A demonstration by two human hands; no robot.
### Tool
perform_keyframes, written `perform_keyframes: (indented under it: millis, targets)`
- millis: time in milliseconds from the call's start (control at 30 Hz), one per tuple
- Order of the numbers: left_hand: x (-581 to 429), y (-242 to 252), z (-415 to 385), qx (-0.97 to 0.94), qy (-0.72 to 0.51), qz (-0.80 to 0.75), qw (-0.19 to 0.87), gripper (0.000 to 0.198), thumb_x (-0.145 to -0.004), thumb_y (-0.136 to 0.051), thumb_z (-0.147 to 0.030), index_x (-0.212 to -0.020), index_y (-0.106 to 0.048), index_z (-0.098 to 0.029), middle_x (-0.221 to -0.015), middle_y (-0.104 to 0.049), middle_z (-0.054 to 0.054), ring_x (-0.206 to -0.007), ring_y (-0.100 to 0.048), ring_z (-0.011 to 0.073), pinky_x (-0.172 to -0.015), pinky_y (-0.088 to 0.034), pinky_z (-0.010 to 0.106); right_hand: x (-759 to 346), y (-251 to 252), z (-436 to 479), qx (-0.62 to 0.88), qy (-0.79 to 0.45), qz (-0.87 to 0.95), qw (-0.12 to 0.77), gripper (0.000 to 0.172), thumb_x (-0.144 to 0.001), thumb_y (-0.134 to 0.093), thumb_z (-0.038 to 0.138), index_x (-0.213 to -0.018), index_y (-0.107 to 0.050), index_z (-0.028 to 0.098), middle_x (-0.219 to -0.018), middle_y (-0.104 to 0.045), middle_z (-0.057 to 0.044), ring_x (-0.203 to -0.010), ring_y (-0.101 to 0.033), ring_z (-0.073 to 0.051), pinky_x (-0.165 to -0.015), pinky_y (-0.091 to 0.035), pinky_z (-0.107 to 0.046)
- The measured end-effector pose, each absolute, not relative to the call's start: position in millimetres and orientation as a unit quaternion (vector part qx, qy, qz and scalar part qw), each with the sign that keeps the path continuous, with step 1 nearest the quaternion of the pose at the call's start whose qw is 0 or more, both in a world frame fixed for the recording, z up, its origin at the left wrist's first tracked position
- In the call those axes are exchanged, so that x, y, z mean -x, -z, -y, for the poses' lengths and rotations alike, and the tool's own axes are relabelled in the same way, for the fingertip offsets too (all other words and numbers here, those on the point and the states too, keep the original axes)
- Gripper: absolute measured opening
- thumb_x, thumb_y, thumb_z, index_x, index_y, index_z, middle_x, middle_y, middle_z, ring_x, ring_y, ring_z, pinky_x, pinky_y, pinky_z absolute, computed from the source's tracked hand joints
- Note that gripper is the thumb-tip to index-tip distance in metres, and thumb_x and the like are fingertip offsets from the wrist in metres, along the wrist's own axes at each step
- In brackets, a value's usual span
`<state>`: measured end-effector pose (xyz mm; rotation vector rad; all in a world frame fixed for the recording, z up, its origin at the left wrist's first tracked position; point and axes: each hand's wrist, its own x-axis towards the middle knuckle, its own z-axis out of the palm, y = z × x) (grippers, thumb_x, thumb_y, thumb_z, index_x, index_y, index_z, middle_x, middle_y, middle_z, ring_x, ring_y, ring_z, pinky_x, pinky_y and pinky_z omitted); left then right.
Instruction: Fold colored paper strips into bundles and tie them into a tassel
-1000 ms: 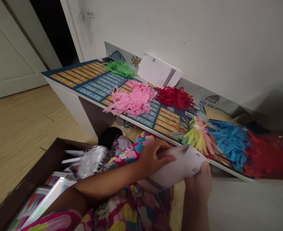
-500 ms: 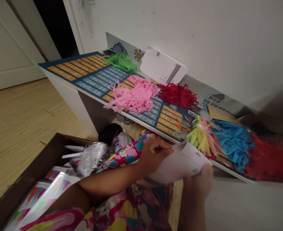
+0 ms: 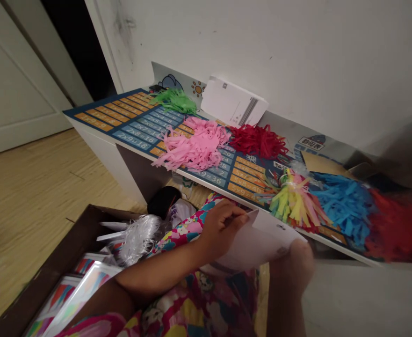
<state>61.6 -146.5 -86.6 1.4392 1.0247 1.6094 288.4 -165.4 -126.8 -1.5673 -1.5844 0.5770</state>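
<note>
Between my two hands is a white sheet of card, bent into a curve, with a small dark print near its upper right edge. My left hand is closed, thumb and fingers pinching the card's left upper edge. On the opposite side my right hand grips the card's right edge, slightly blurred. Just beyond the card, a bundle of multicoloured paper strips lies on the table's near edge, with blue strips beside it.
A low table bears a times-table chart, plus pink, dark red and green strips. Printed white cards lean against the wall. At lower left, a brown box holds flat packs and silvery-white strips.
The view has shifted slightly, so the table and box appear a little lower. Both hands still hold the card, whose face has tilted a little.
</note>
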Motion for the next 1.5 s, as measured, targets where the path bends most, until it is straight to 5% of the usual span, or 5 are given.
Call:
perform_keyframes:
  millis: [233, 433, 567, 1133, 1500]
  targets:
    - [-42, 84, 139, -0.598, -0.583, -0.358, 0.418, 0.032, -0.089, -0.066, -0.045, -0.077, -0.075, -0.017, -0.066, -0.056, 0.001, -0.063, -0.051, 0.0126, -0.061, -0.038, 0.024, -270, 120, 168, 0.652, -0.215, 0.521, 0.507, 0.041, -0.084, -0.06, 0.059, -0.069, -0.062, 0.021, -0.055, -0.056, -0.006, -0.055, -0.054, -0.023, -0.05, -0.042, -0.033]
    - [-42, 89, 146, -0.564, -0.593, -0.413, 0.4, 0.054, -0.096, -0.046, -0.062, -0.09, -0.074, -0.017, -0.087, -0.071, 0.008, -0.084, -0.063, 0.0211, -0.078, -0.046, 0.03, -237, 108, 175, 0.682, -0.232, 0.416, 0.555, 0.048, -0.084, -0.055, 0.064, -0.072, -0.065, 0.019, -0.063, -0.065, -0.009, -0.057, -0.057, -0.022, -0.049, -0.04, -0.031]
    - [-45, 96, 148, -0.567, -0.562, -0.447, 0.405, 0.071, -0.093, -0.034, -0.075, -0.092, -0.074, -0.015, -0.084, -0.073, 0.009, -0.079, -0.065, 0.0216, -0.072, -0.048, 0.029, -236, 111, 174, 0.676, -0.244, 0.436, 0.542, 0.046, -0.082, -0.059, 0.061, -0.075, -0.071, 0.018, -0.064, -0.066, -0.006, -0.062, -0.059, -0.022, -0.053, -0.042, -0.029]
    - [-25, 93, 140, -0.648, -0.509, -0.514, 0.238, 0.053, -0.096, -0.047, -0.056, -0.082, -0.076, -0.014, -0.077, -0.075, 0.008, -0.072, -0.069, 0.0213, -0.067, -0.052, 0.028, -223, 115, 165, 0.507, -0.471, 0.323, 0.646, 0.051, -0.079, -0.064, 0.067, -0.081, -0.072, 0.017, -0.066, -0.06, -0.003, -0.057, -0.05, -0.014, -0.048, -0.04, -0.023]
    - [-22, 63, 127, -0.663, -0.386, -0.488, 0.417, 0.031, -0.081, -0.073, -0.045, -0.082, -0.08, -0.014, -0.079, -0.077, 0.007, -0.074, -0.067, 0.0211, -0.067, -0.051, 0.028, -242, 97, 163, 0.568, -0.339, 0.446, 0.603, 0.043, -0.086, -0.054, 0.054, -0.079, -0.076, 0.018, -0.072, -0.071, -0.005, -0.061, -0.061, -0.019, -0.053, -0.044, -0.026]
